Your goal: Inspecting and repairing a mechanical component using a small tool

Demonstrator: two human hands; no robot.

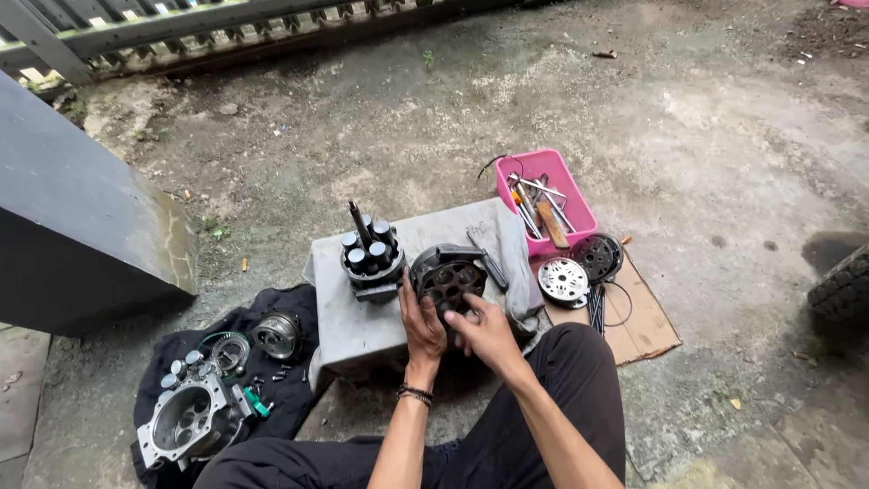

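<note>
we hold the round dark metal drum (pixel 450 281) with both hands: left hand (pixel 422 328) cupping its near left side, right hand (pixel 487 333) on its lower right edge. it sits at the grey block's (pixel 348 317) front right edge, just beside the roller assembly (pixel 371 255); bare concrete (pixel 706 136) lies open beyond.

Outdoor repair spot, makeshift yard workshop — bare cracked concrete ground (pixel 706 136), dirt and weeds along metal fence (pixel 208 32). Low concrete block (pixel 358 317) serves as workbench, rag draped over it. Engine parts spread around: metal housing (pixel 186 421) and small pieces on black cloth (pixel 281 398), round discs (pixel 563 282) on flattened cardboard (pixel 647 326). Pink plastic tray (pixel 570 195) holds wrenches and hand tools. Tyre edge (pixel 844 288) at right — person sits on ground, working among the parts.
</note>
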